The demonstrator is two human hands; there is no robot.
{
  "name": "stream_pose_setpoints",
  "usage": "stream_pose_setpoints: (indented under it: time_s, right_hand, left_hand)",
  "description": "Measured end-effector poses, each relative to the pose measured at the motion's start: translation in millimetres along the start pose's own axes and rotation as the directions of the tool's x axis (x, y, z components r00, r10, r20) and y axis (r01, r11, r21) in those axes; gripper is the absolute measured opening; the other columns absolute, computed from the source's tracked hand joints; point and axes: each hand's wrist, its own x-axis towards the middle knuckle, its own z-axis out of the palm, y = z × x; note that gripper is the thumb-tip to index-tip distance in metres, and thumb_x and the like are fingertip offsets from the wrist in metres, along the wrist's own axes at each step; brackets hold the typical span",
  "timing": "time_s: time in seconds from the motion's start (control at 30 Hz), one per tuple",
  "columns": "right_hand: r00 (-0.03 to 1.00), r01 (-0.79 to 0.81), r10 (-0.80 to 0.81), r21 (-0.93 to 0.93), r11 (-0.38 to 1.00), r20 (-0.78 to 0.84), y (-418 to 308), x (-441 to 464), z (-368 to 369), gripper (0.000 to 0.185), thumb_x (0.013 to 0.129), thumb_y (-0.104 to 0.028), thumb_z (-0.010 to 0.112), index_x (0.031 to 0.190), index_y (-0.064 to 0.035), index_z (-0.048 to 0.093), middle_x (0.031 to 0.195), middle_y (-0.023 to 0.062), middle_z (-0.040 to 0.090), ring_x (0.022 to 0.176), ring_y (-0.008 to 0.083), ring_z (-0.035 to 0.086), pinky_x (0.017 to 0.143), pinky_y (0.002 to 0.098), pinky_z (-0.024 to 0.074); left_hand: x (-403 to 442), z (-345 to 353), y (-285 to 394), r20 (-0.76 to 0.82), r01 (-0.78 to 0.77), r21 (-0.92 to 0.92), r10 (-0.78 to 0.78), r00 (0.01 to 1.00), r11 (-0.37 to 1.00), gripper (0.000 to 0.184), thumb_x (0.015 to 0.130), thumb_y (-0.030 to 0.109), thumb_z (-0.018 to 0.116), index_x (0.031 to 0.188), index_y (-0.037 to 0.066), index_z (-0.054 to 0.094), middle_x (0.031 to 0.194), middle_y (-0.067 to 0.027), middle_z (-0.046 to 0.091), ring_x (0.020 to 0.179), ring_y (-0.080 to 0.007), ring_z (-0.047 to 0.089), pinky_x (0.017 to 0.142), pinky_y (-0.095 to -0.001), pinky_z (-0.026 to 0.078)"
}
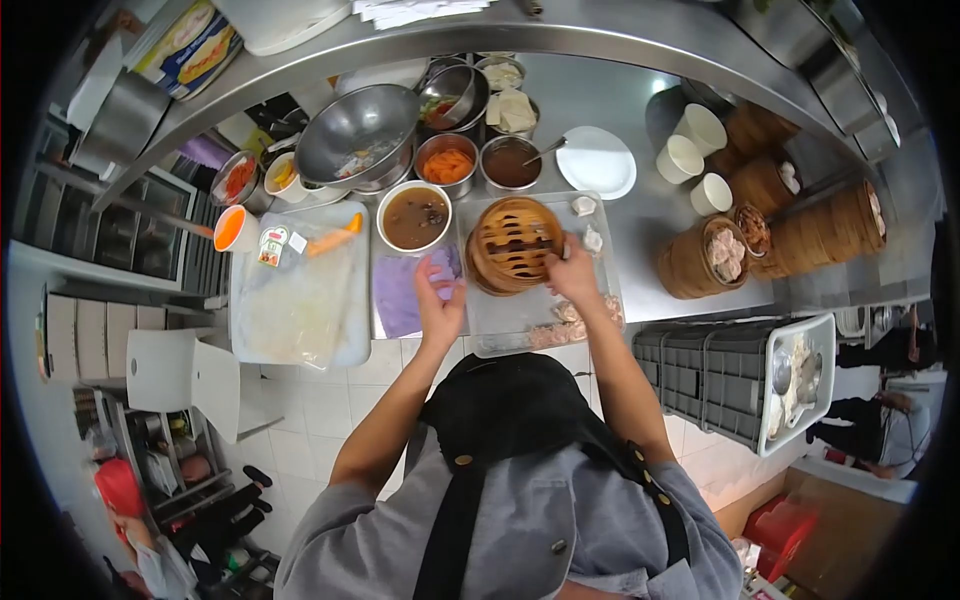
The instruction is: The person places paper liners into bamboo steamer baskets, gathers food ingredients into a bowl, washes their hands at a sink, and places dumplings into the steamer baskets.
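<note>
A round bamboo steamer (515, 240) with a slatted base stands in a clear plastic tray (490, 338). My right hand (573, 272) is closed at the steamer's right rim, its fingertips partly hidden. My left hand (440, 300) is open beside the steamer's left side, fingers apart and slightly bent, above a purple cloth (398, 295). Whether it touches the cloth I cannot tell. White dumplings (592, 238) sit in the tray's far right part, and pinkish filled pieces (560, 332) lie along its near edge. Behind the cloth stands a bowl of brown soup (415, 217).
A white cutting board (300, 300) with a plastic bag lies at left. Beyond are a metal mixing bowl (358, 135), carrots (447, 165), brown sauce (510, 163) and a white plate (596, 162). Filled steamers (700, 262) stand right, above a grey crate (700, 380). A shelf (480, 42) crosses overhead.
</note>
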Motion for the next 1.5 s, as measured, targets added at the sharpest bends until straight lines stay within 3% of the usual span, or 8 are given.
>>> stream_pose_setpoints:
  time_s: [0.2,0.27,0.5,0.9,1.07,1.23,1.37,1.5]
  right_hand:
    - [0.939,0.003,0.074,0.225,0.974,-0.336,43,-18,-85,0.042,0.083,-0.008,0.053,0.124,-0.0030,0.044,0.066,0.0094,0.058,0.042,0.0130,0.053,0.035,0.0270,0.0408]
    - [0.930,-0.062,0.154,0.271,0.961,-0.333,65,-21,-111,0.038,0.083,-0.008,0.053,0.120,-0.0038,0.045,0.067,0.0097,0.056,0.041,0.0138,0.052,0.033,0.0270,0.0398]
    - [0.966,-0.109,0.180,0.342,0.933,-0.185,73,-38,-116,0.036,0.081,-0.008,0.052,0.117,-0.0071,0.050,0.065,0.0053,0.057,0.041,0.0122,0.051,0.032,0.0238,0.0344]
    - [0.891,0.272,-0.272,0.054,0.961,0.364,27,-31,24,0.044,0.077,-0.009,0.054,0.121,-0.0048,0.048,0.067,0.0135,0.061,0.045,0.0168,0.055,0.042,0.0305,0.0449]
    - [0.756,0.571,-0.447,-0.149,0.807,0.478,-15,-47,130,0.040,0.076,-0.015,0.058,0.115,-0.0038,0.054,0.087,0.0247,0.064,0.089,0.0406,0.061,0.079,0.0455,0.0490]
    - [0.789,0.600,-0.518,-0.235,0.765,0.329,-14,-37,188,0.038,0.078,-0.021,0.063,0.112,-0.0040,0.057,0.094,0.0234,0.064,0.089,0.0391,0.062,0.080,0.0466,0.0485]
    - [0.774,0.625,-0.549,-0.246,0.741,0.315,-200,-87,124,0.031,0.075,-0.017,0.066,0.100,0.0005,0.060,0.099,0.0228,0.063,0.089,0.0404,0.061,0.079,0.0450,0.0487]
    - [-0.004,0.948,-0.998,-0.319,0.018,-0.069,-379,-116,112,0.036,0.072,-0.007,0.067,0.105,0.0018,0.058,0.104,0.0203,0.060,0.098,0.0366,0.057,0.086,0.0412,0.0459]
  left_hand:
    - [-1,-8,10,0.340,0.246,0.089,-0.261,0.903,0.965,0.068,0.074,0.006,0.069,0.133,0.008,0.036,0.123,-0.0167,0.038,0.103,-0.0263,0.047,0.073,-0.0328,0.047]
    - [-5,-2,17,0.412,-0.431,0.568,0.212,0.886,0.701,0.071,0.070,0.010,0.073,0.132,0.017,0.040,0.131,-0.0192,0.033,0.117,-0.0359,0.039,0.088,-0.0444,0.041]
    - [9,30,-2,0.530,-0.558,0.428,0.302,0.792,0.711,0.029,0.064,0.011,0.075,0.091,0.010,0.063,0.137,-0.0171,0.031,0.126,-0.0422,0.028,0.096,-0.0553,0.031]
    - [-54,-107,62,-0.262,-0.249,0.425,0.382,0.886,0.870,0.028,0.064,0.001,0.076,0.087,0.004,0.060,0.123,-0.0168,0.039,0.112,-0.0344,0.042,0.093,-0.0410,0.039]
    - [-27,-201,22,-0.327,-0.065,0.772,0.482,0.813,0.633,0.027,0.062,-0.005,0.067,0.088,0.004,0.064,0.123,-0.0184,0.041,0.114,-0.0383,0.041,0.095,-0.0424,0.039]
    - [-23,-237,-62,-0.251,-0.003,0.732,0.274,0.928,0.681,0.035,0.065,0.005,0.070,0.098,0.007,0.061,0.125,-0.0159,0.043,0.119,-0.0373,0.039,0.096,-0.0448,0.036]
    - [-25,-246,10,-0.286,-0.007,0.711,0.298,0.911,0.703,0.044,0.067,0.006,0.070,0.109,0.008,0.058,0.122,-0.0148,0.045,0.119,-0.0371,0.040,0.097,-0.0478,0.034]
    - [13,-258,64,-0.135,-0.360,0.491,0.477,0.868,0.793,0.041,0.068,0.003,0.069,0.108,0.005,0.058,0.121,-0.0144,0.047,0.118,-0.0354,0.042,0.097,-0.0444,0.036]
